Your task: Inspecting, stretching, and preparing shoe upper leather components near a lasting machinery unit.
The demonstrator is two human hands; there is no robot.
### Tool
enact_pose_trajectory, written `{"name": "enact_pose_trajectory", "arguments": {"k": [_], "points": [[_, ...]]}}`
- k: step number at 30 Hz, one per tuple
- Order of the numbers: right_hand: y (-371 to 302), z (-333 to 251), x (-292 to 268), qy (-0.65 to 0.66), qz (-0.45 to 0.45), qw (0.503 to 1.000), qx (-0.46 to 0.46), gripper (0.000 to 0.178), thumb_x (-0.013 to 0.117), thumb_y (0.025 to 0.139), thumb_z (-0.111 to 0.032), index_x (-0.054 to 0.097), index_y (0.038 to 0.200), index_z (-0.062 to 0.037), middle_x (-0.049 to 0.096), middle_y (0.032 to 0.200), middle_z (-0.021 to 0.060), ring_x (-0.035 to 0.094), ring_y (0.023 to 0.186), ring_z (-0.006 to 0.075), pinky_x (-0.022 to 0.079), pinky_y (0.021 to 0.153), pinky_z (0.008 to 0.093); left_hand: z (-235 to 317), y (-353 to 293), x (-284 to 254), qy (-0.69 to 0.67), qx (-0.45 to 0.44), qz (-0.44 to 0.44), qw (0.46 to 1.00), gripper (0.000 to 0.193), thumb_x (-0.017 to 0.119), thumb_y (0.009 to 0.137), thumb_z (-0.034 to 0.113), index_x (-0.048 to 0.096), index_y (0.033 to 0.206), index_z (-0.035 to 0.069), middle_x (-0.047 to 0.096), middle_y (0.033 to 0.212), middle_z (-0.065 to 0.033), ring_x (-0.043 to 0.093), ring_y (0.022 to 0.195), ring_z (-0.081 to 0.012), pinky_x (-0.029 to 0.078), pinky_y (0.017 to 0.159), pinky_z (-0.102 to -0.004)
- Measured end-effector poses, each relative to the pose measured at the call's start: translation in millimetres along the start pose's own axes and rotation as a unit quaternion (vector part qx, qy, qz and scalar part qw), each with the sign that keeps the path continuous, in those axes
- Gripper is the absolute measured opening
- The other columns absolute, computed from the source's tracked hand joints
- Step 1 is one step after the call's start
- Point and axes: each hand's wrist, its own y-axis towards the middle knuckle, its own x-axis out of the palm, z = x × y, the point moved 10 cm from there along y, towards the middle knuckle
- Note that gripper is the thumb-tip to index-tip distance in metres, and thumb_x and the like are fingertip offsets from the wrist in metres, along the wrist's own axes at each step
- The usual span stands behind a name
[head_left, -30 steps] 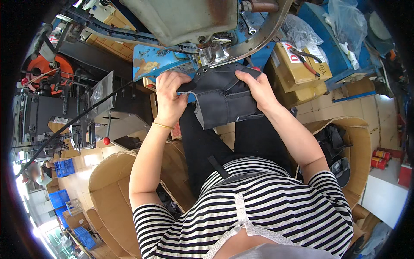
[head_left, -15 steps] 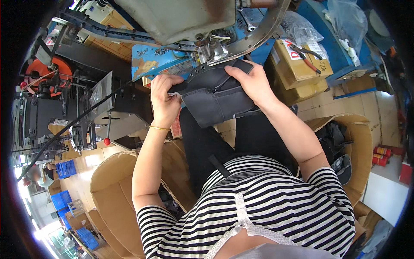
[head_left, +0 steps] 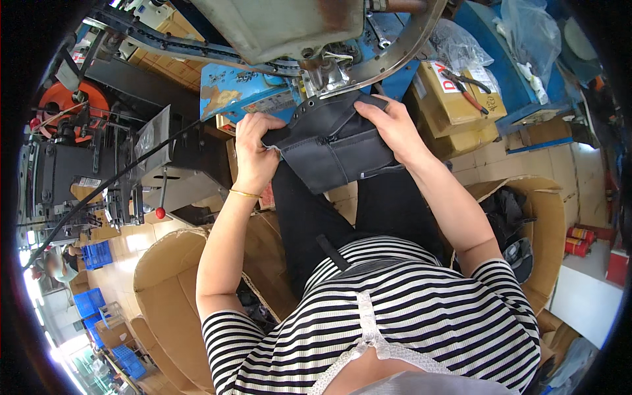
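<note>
A black shoe upper (head_left: pixel 330 160) with stitched seams and a row of eyelets along its far edge is stretched between my hands. That edge lies at the metal head (head_left: pixel 327 78) of an eyelet machine. My left hand (head_left: pixel 255 149) pinches the upper's left end, fingers curled and thumb pressed in. On the other side, my right hand (head_left: pixel 391 129) grips the upper with the thumb on top, its other fingers mostly hidden by the hand and the material. The lower part of the upper hangs above my lap.
Pliers (head_left: pixel 465 90) lie on a cardboard box (head_left: pixel 454 113) at the right. Large cartons flank my legs, the right carton (head_left: pixel 550 217) holding black pieces. On the left stands another dark machine with a red-knobbed lever (head_left: pixel 160 212). A curved metal rail (head_left: pixel 197 52) arches overhead.
The upper has shifted slightly to the right at the machine head, with both hands still gripping it. My right hand has moved slightly right. The whole view has also shifted a little.
</note>
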Motion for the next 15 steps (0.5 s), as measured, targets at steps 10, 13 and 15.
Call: {"name": "enact_pose_trajectory", "arguments": {"k": [10,13,15], "points": [[5,-16,8,-0.142,0.015,0.984,-0.108,0.03,0.063,0.088,-0.022,0.065,0.1,0.0054,0.069,0.081,0.009,0.064,0.074,0.0127,0.049,0.068,0.0255,-3,-8,-11,-0.014,-0.014,0.028,0.999,0.025,0.071,0.061,0.0,0.062,0.085,0.004,0.064,0.088,-0.0055,0.058,0.089,-0.0256,0.04,0.083,-0.0338],[5,-23,14,-0.209,0.021,0.972,-0.102,0.033,0.064,0.086,-0.026,0.066,0.098,0.0054,0.069,0.077,0.0125,0.065,0.073,0.0154,0.049,0.069,0.0282,-9,-11,-13,-0.007,-0.028,0.023,0.999,0.024,0.073,0.063,0.003,0.062,0.083,0.004,0.064,0.088,-0.0053,0.059,0.088,-0.0249,0.041,0.081,-0.0327],[5,-25,17,-0.226,0.021,0.97,-0.082,0.035,0.064,0.084,-0.027,0.067,0.097,0.0052,0.069,0.076,0.014,0.066,0.072,0.0166,0.049,0.068,0.0296,-11,-14,-13,-0.016,-0.036,0.024,0.999,0.023,0.073,0.063,0.003,0.062,0.083,0.004,0.064,0.087,-0.0054,0.059,0.087,-0.0247,0.041,0.081,-0.0323]]}}
